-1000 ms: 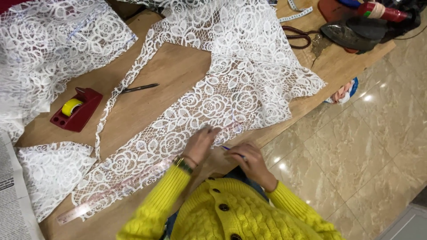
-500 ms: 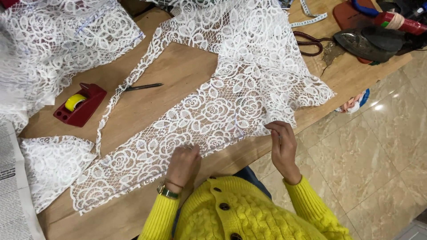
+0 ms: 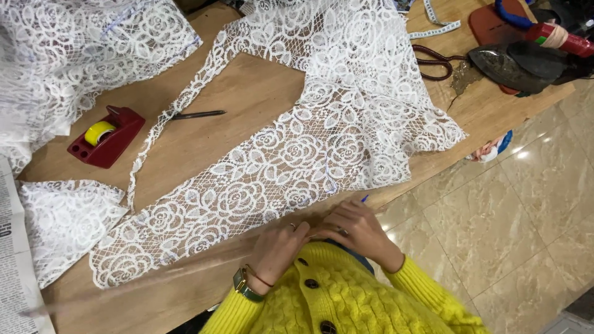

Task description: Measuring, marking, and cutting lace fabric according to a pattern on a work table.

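Two hands meet at the near edge of the wooden table (image 3: 247,117) in the head view, the only view I have. My left hand (image 3: 276,247) is curled, with its fingers bent in, and it touches the near edge of the white lace cloth (image 3: 291,161). It wears a ring and a watch (image 3: 242,286) on the wrist. My right hand (image 3: 354,230) is curled too, and it pinches a thin pen (image 3: 364,199); only the blue tip shows. The two hands touch each other. A long see-through ruler (image 3: 154,275) looks blurred along the table edge by my left hand, and I cannot tell if a hand grips it.

One small holder is on the table: a dark red tape holder (image 3: 106,137) with a yellow roll of tape (image 3: 98,132) sitting in it. It stands well to the left of the hands.

Lace cloth lies flat and spreads from the near edge up to the far side. It is white, full of rose shapes and small net holes, and the wood shows through. A thin strip of it runs toward small black scissors (image 3: 197,115). More lace pieces (image 3: 68,55) lie at the left. An iron (image 3: 510,65) rests at the far right.
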